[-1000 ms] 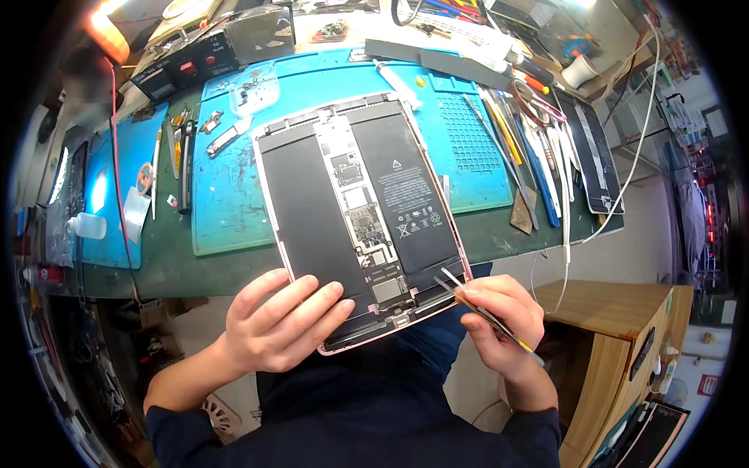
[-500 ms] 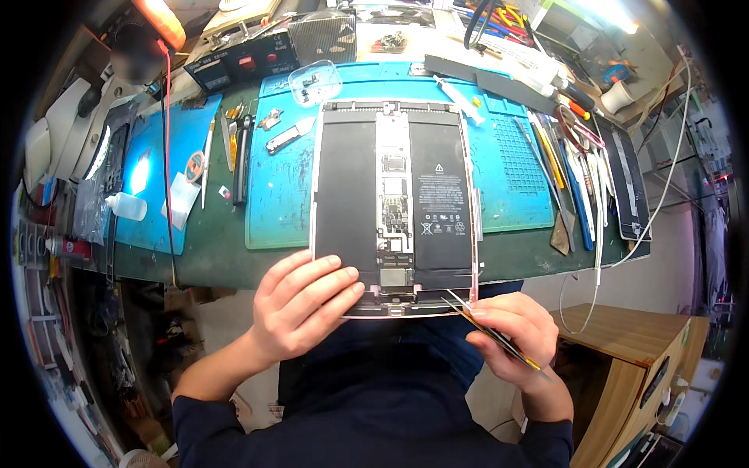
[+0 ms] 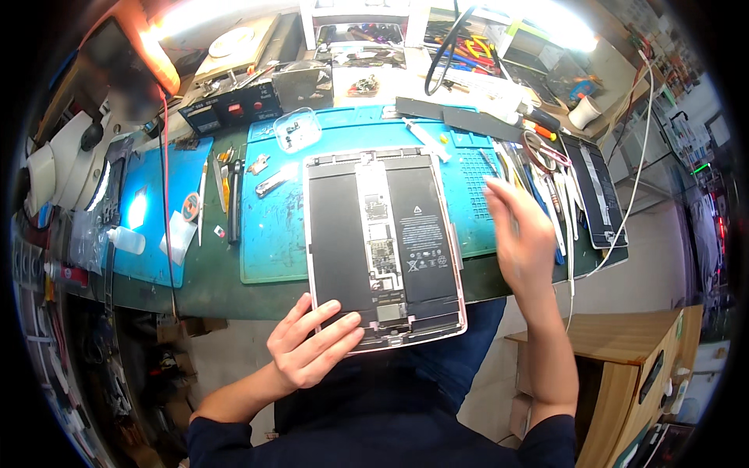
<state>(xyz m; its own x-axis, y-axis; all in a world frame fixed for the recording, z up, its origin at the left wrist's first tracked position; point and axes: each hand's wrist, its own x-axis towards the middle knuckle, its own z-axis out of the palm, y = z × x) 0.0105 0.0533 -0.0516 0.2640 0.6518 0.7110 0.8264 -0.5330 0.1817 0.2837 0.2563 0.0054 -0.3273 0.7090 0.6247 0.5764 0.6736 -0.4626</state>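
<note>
An opened tablet [image 3: 335, 226] with black battery cells and a bare circuit board [image 3: 382, 257] down its middle lies tilted slightly, its near end jutting past the table edge. My left hand [image 3: 316, 343] grips its near left corner, fingers laid over the battery and frame. Away from the tablet, my right hand [image 3: 524, 234] is raised at the right edge of the blue mat [image 3: 273, 242], beside a row of hand tools [image 3: 550, 199]. Motion smears its fingers, and I cannot make out whether the tweezers are still in them.
On the mat are a clear dish [image 3: 297, 130] of small parts, a syringe [image 3: 427, 140] and a loose metal part [image 3: 276, 179]. A second tablet-like panel [image 3: 593, 191] lies far right. A white cable [image 3: 636, 183] hangs there, above a wooden cabinet [image 3: 624, 335].
My right hand has left the tablet's near right corner and swung up and right to the tools. My left hand stays on the tablet, which is now turned slightly. The view has shifted.
</note>
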